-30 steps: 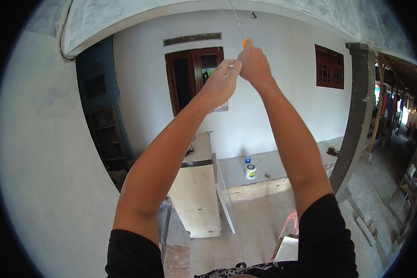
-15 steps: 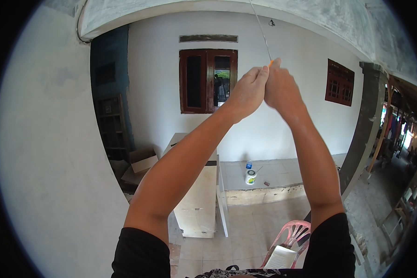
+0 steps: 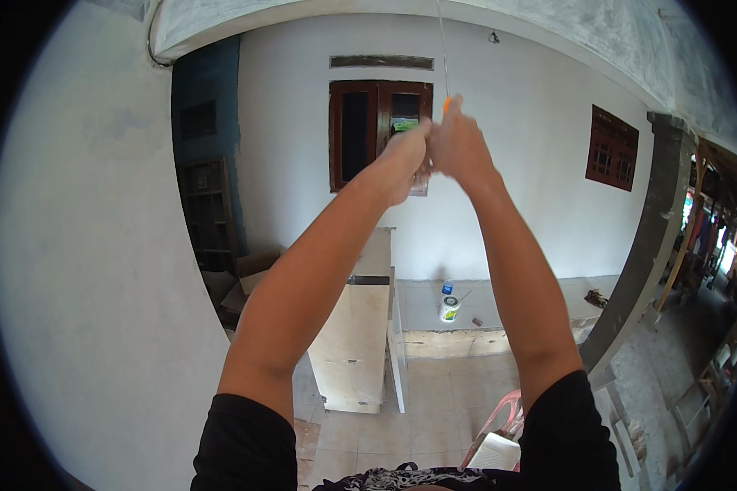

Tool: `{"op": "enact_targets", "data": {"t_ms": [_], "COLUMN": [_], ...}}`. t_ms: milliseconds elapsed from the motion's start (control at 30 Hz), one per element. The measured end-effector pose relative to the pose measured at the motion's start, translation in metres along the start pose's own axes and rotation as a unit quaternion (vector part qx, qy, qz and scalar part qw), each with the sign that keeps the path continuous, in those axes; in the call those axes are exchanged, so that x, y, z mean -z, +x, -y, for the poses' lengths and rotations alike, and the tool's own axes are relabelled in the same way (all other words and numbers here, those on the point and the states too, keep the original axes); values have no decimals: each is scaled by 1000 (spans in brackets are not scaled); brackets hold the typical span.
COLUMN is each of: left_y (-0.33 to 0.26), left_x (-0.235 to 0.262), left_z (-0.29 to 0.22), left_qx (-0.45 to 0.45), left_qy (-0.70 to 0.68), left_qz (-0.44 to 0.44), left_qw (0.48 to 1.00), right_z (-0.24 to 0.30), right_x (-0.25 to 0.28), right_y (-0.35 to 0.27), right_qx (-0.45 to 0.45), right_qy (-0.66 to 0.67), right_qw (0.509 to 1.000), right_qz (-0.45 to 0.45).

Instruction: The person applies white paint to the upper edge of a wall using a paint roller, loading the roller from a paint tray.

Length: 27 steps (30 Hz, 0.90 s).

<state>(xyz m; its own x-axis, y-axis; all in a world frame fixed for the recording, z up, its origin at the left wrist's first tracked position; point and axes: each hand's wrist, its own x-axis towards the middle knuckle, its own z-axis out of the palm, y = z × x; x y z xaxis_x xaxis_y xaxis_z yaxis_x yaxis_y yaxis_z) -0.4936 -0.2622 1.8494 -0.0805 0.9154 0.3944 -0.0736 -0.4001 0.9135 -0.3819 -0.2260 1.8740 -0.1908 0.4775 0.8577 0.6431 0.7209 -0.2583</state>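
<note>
Both my arms reach up and forward, the hands raised in front of a window. My right hand [image 3: 460,146] is closed around an orange piece [image 3: 447,105], which pokes out above the fingers. From it a thin, pale rod or wire [image 3: 444,49] runs up past the top edge, so its far end is out of sight. My left hand [image 3: 400,162] is close beside the right one, at its left. Motion blurs the left fingers, and whether they grip anything is unclear.
A concrete beam [image 3: 303,31] crosses overhead. Below stand a pale cabinet [image 3: 350,352] and a pink plastic chair [image 3: 512,409]. A white tub [image 3: 449,309] and a blue-capped bottle [image 3: 447,287] sit on a tiled ledge [image 3: 418,315]. A dark pillar [image 3: 659,180] rises at the right.
Both hands have shifted left and slightly apart. The rod now stands nearer to vertical, and the room has slid a little rightward in the picture.
</note>
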Motion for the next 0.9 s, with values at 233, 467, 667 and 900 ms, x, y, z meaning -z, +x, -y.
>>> {"op": "enact_targets", "data": {"t_ms": [233, 467, 667, 900], "left_y": [14, 42, 22, 38], "left_x": [-16, -16, -38, -30], "left_z": [25, -18, -15, -19], "left_qx": [47, -36, -78, -120], "left_qy": [-45, 55, 66, 117], "left_qz": [88, 47, -56, -106], "left_qw": [994, 997, 993, 980], "right_z": [-22, -21, -46, -64], "right_x": [-11, 9, 26, 16], "right_y": [-37, 5, -17, -52], "right_qx": [15, 57, 71, 60], "right_qy": [-48, 0, 115, 243], "right_qw": [999, 998, 985, 968], "right_qz": [-2, -1, 104, 31]}}
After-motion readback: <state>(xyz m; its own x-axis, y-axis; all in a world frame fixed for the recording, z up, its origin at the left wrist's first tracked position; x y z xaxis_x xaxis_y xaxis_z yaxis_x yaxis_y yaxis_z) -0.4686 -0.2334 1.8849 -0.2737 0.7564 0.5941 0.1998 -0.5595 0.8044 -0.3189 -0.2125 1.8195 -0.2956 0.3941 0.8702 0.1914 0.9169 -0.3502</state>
